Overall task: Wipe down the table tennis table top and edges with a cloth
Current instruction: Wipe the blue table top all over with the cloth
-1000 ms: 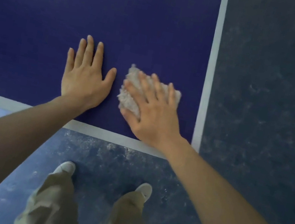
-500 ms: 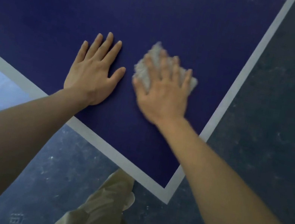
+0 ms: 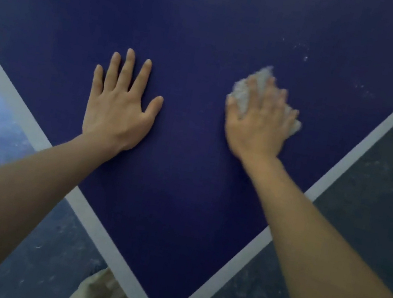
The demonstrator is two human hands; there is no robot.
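Cloth (image 3: 246, 92), pressed flat on the tabletop (image 3: 210, 33) under the right hand's (image 3: 260, 123) spread fingers for wiping; left hand (image 3: 119, 106), beside it, lies open, bracing.

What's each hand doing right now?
Left hand: open, flat on the table top.
Right hand: open, fingers spread, pressing the cloth onto the table.

Your dark blue white-edged worktop (image 3: 210, 33) carries a fluffy grey cloth (image 3: 246, 93), a flat left hand (image 3: 118, 111), and pale specks (image 3: 306, 58).
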